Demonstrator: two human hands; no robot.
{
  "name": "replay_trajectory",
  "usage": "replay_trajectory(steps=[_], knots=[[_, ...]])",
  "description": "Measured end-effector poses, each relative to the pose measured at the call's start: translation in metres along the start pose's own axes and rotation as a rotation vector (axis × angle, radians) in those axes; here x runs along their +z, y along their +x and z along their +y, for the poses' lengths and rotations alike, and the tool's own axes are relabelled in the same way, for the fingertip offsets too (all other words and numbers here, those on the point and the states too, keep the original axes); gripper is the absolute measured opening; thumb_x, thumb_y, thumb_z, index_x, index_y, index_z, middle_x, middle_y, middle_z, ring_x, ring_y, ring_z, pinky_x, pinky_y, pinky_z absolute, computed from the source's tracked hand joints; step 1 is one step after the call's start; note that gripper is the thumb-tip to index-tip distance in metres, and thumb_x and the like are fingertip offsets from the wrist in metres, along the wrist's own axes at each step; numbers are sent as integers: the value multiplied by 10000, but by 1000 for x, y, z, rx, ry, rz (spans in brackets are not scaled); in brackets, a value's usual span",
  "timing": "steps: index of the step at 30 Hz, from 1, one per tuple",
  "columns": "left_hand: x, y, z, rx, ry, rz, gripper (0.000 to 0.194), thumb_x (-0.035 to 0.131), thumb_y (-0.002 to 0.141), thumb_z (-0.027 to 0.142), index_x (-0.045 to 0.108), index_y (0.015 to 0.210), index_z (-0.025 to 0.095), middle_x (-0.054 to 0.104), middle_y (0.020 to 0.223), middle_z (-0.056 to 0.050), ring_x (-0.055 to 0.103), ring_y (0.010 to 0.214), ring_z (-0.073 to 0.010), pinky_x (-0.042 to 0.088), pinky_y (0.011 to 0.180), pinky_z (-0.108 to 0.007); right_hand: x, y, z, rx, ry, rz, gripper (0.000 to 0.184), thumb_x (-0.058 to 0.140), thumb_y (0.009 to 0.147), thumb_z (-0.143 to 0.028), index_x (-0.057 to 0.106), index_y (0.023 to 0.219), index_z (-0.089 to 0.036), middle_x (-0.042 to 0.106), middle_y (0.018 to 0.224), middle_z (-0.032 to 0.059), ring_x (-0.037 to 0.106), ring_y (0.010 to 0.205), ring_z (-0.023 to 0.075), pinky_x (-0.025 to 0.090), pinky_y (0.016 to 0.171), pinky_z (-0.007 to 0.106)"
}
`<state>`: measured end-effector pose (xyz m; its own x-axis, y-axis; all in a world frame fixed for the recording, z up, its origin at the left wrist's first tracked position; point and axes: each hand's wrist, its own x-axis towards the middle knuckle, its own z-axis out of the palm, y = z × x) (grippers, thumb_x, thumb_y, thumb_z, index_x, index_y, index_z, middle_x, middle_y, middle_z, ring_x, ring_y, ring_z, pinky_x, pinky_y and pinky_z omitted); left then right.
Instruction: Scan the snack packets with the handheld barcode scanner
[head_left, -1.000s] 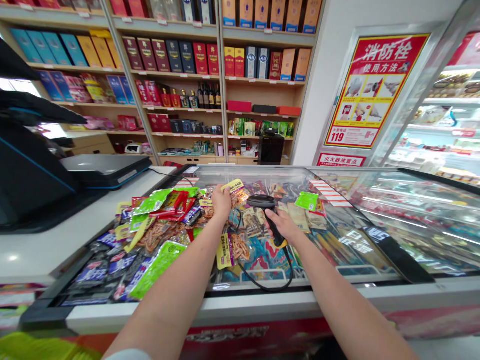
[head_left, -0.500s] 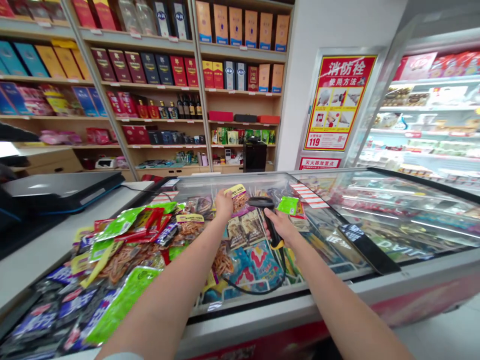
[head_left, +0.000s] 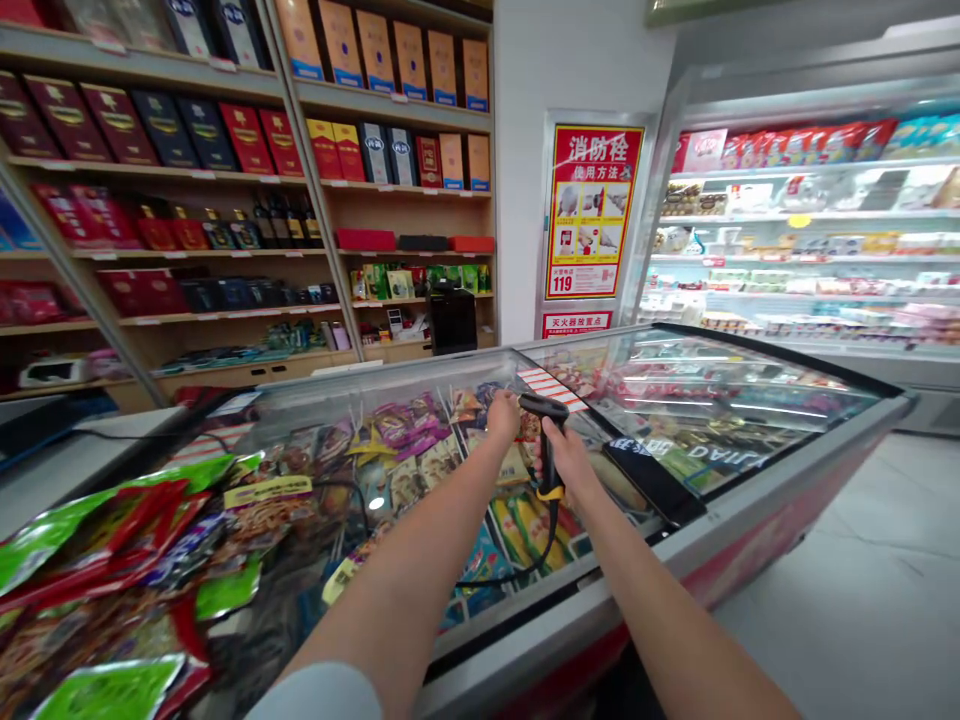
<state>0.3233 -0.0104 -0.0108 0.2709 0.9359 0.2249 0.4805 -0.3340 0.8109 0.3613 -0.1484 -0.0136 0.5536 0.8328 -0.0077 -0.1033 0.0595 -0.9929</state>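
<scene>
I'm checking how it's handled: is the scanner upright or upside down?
Roughly upright: the scanner has its head above the right hand, its handle pointing down.

The glass-topped freezer (head_left: 540, 634) is carrying a heap of snack packets (head_left: 82, 632) — green packets (head_left: 109, 690) and red packets (head_left: 142, 535) are overlapping at its left, and a yellow-labelled packet (head_left: 266, 500) is lying along the heap's right side. Beside the freezer, a pale counter (head_left: 45, 475) is supporting a dark flat device (head_left: 30, 412) — a thin black cable (head_left: 142, 438) is trailing across it.
</scene>
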Motion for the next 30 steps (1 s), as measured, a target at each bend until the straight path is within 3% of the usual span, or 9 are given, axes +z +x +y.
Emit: replay_trajectory(steps=[3, 5, 11, 14, 16, 19, 23, 26, 30], knots=[[-7, -4, -10, 9, 49, -2, 320, 490, 865, 219, 573, 1153, 105, 658, 1115, -172, 615, 1040, -216, 437, 860, -290, -2, -4, 2, 3, 22, 2, 352, 526, 794, -585, 446, 820, -243, 588, 604, 16, 566, 457, 183, 458, 393, 309], [-27, -6, -20, 24, 110, -18, 293, 544, 828, 224, 609, 1095, 122, 670, 1090, -157, 619, 1027, -218, 439, 859, -289, 1, -7, 1, 23, 30, -8, 342, 537, 796, -570, 439, 804, -242, 561, 575, 1, 540, 431, 166, 454, 387, 298], [-146, -35, -47, 74, 538, -216, 176, 580, 776, 332, 661, 726, 184, 690, 748, -77, 651, 789, -222, 461, 727, -287, 26, -15, -7, 40, 21, -110, 327, 564, 795, -537, 438, 762, -237, 529, 537, -21, 491, 389, 135, 433, 369, 274], [-207, -74, -56, 59, 723, -337, 271, 567, 767, 442, 648, 667, 203, 681, 699, -75, 655, 741, -228, 467, 697, -289, 48, -22, -9, 28, 18, -220, 350, 575, 790, -544, 442, 733, -224, 530, 531, -23, 484, 375, 120, 429, 361, 259], [-234, -106, -63, -15, 846, -348, 359, 532, 772, 518, 661, 679, 195, 689, 728, -109, 664, 774, -257, 479, 719, -320, 64, -28, -9, 34, 28, -291, 372, 603, 770, -553, 445, 741, -217, 528, 522, -31, 473, 359, 107, 425, 353, 247], [-244, -151, -74, -111, 1003, -356, 490, 491, 776, 592, 690, 790, 145, 696, 823, -195, 668, 865, -332, 490, 758, -400, 84, -37, -6, 45, 34, -373, 394, 628, 744, -563, 451, 775, -212, 529, 511, -48, 467, 344, 98, 414, 341, 232], [-225, -182, -84, -174, 1017, -326, 495, 537, 765, 556, 676, 946, 116, 688, 949, -227, 656, 947, -339, 492, 782, -400, 100, -46, -3, 49, -16, -420, 393, 618, 740, -564, 448, 764, -211, 532, 516, -47, 477, 349, 98, 410, 338, 226], [-218, -184, -87, -218, 933, -275, 347, 607, 740, 450, 669, 906, 152, 691, 979, -185, 653, 952, -299, 481, 780, -355, 105, -49, -1, 46, -41, -418, 406, 630, 719, -572, 442, 757, -214, 534, 520, -39, 476, 353, 101, 415, 342, 237], [-231, -164, -96, -148, 680, -146, 103, 598, 716, 279, 613, 723, 178, 684, 813, -88, 645, 822, -223, 455, 718, -297, 106, -47, 0, 37, -64, -428, 409, 627, 712, -578, 447, 764, -216, 534, 525, -32, 477, 360, 106, 421, 359, 252]])
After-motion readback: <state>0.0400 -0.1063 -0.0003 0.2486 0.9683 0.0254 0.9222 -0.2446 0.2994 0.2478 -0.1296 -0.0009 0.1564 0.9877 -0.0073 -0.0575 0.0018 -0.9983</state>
